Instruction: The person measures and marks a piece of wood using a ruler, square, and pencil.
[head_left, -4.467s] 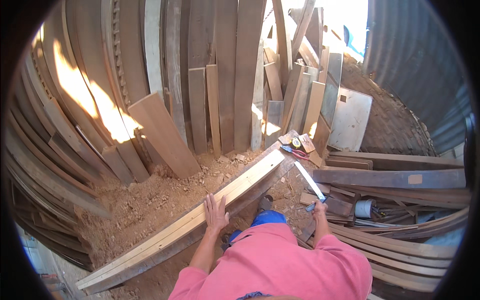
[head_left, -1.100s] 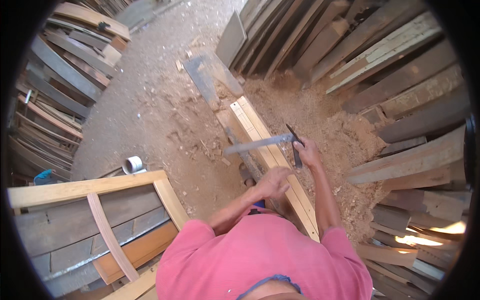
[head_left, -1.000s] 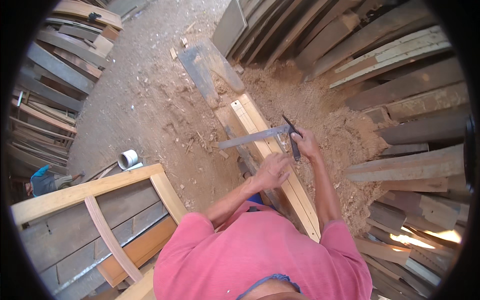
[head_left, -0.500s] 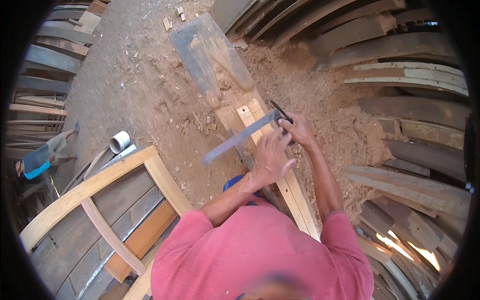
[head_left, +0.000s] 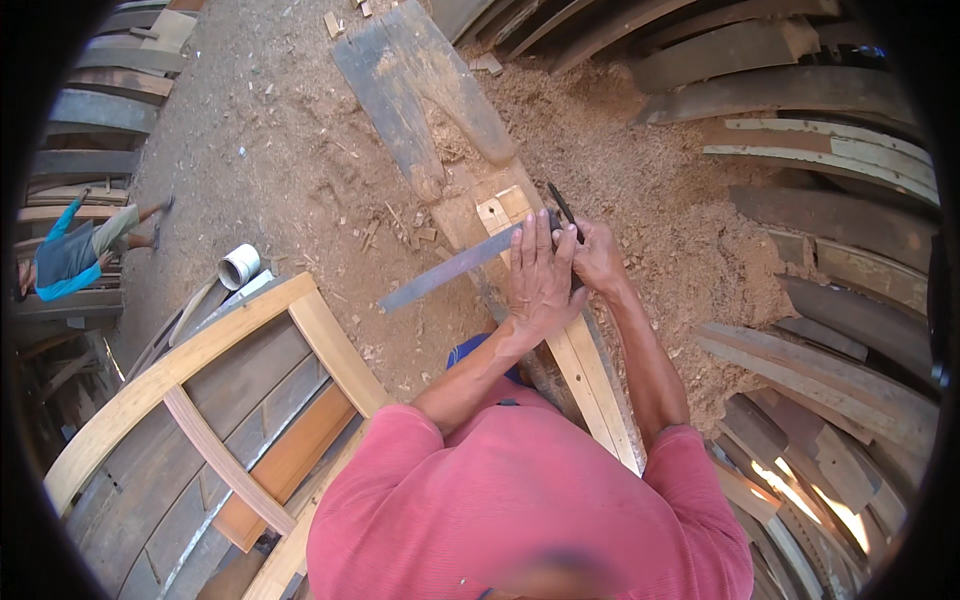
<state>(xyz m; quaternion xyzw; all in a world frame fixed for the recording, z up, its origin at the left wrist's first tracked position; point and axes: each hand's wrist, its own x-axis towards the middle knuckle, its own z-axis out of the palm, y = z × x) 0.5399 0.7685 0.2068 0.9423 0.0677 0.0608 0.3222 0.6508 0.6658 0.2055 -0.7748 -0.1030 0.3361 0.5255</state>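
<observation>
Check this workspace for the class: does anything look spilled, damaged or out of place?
Loose shavings lie scattered across the ground to the right of the pale timber, looking spilled rather than gathered. Beyond its far end, the dark plank looks worn, with brownish patches on its grey surface.

Lg. grey flat-bladed square (head_left: 440, 273): metal, smooth, dull sheen. Pale yellow straight wood strips (head_left: 576, 362): planed, smooth, matt. Broad grey-brown bench plank (head_left: 383, 95): weathered wd, rough, matt. Pink short-sleeved shirt (head_left: 500, 480): cloth, matt. White round tube (head_left: 239, 267): looks plastic, smooth. Orange-brown flat panel (head_left: 308, 440): wd, smooth, sl. sheen.
</observation>
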